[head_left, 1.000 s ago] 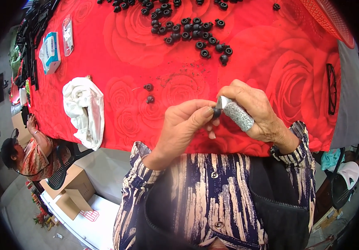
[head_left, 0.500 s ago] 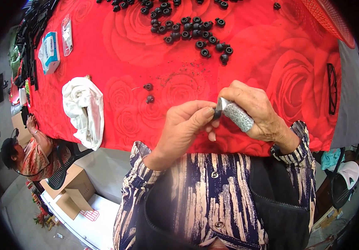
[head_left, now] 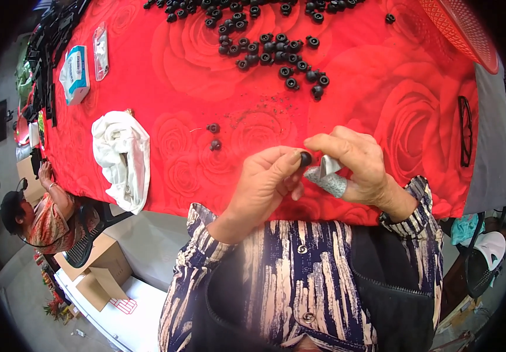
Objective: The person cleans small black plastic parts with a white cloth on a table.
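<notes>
Between the thumb and index finger of my left hand (head_left: 267, 179) is a small black rubber-like knob (head_left: 305, 159), its rounded end facing up. Just to its right, my right hand (head_left: 355, 164) grips a small silvery blade-like piece (head_left: 328, 166). Grey speckled wrapping (head_left: 330, 184) covers what looks like the right thumb. Blade and knob are slightly apart. Two similar black knobs (head_left: 214, 136) lie on the red rose-patterned cloth (head_left: 188, 82), left of my hands. Several more form a loose pile (head_left: 266, 57) at the far side.
A bunched white cloth (head_left: 122, 158) lies at the left, with a blue-and-white packet (head_left: 75, 75) and a clear plastic pouch (head_left: 101, 51) beyond. Dark-framed glasses (head_left: 465, 132) rest at the right. A red basket (head_left: 464, 35) stands far right. Another person (head_left: 47, 211) sits at the left edge.
My right hand has drawn the blade off the knob, its index finger lifting and its wrapped thumb turning leftward. The left hand keeps the knob, now showing its round end.
</notes>
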`<state>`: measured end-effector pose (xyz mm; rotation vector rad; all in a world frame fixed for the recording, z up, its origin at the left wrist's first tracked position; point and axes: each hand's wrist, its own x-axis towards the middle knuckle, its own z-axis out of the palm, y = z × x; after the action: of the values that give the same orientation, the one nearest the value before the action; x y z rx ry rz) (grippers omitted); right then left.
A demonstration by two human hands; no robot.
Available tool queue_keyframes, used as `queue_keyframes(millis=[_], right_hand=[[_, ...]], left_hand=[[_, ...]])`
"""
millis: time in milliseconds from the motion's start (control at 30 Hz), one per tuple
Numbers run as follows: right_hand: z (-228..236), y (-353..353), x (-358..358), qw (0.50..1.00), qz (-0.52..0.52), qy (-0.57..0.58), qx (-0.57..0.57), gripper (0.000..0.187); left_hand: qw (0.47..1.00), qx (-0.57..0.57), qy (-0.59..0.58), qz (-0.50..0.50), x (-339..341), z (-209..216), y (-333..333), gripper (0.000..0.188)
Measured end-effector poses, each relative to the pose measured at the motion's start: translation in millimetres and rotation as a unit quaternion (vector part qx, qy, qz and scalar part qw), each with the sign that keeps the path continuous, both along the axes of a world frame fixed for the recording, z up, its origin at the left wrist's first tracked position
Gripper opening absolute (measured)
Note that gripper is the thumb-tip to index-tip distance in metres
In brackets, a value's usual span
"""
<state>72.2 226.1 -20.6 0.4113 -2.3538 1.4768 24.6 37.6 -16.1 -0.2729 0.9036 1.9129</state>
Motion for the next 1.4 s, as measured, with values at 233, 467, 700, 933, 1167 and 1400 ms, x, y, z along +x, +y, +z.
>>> queue_keyframes(millis=[233, 467, 700, 933, 1167, 1400], right_hand=[[-6, -4, 5, 0.996, -0.001, 0.077, 0.046, 0.047], [-1, -7, 2, 0.994, -0.002, 0.112, 0.017, 0.036], [-3, -5, 0, 0.997, -0.011, 0.054, 0.06, 0.025], [-3, -4, 0, 0.998, -0.025, 0.02, 0.06, 0.023], [-5, -4, 0, 0.997, -0.029, 0.021, 0.064, 0.024], [-2, -2, 0, 0.997, -0.039, 0.022, 0.066, 0.026]], left_hand=[[0.998, 0.005, -0.052, -0.021, 1, 5, 4, 0.018], [0.999, -0.036, 0.005, -0.016, 0, 24, -3, 0.018], [0.799, -0.403, 0.433, 0.106, -43, 14, -55, 0.011], [0.669, -0.454, 0.587, 0.036, -59, 11, -51, 0.015], [0.583, -0.303, 0.753, -0.041, -79, 3, 33, 0.018], [0.56, -0.319, 0.76, -0.085, -88, -4, 39, 0.018]])
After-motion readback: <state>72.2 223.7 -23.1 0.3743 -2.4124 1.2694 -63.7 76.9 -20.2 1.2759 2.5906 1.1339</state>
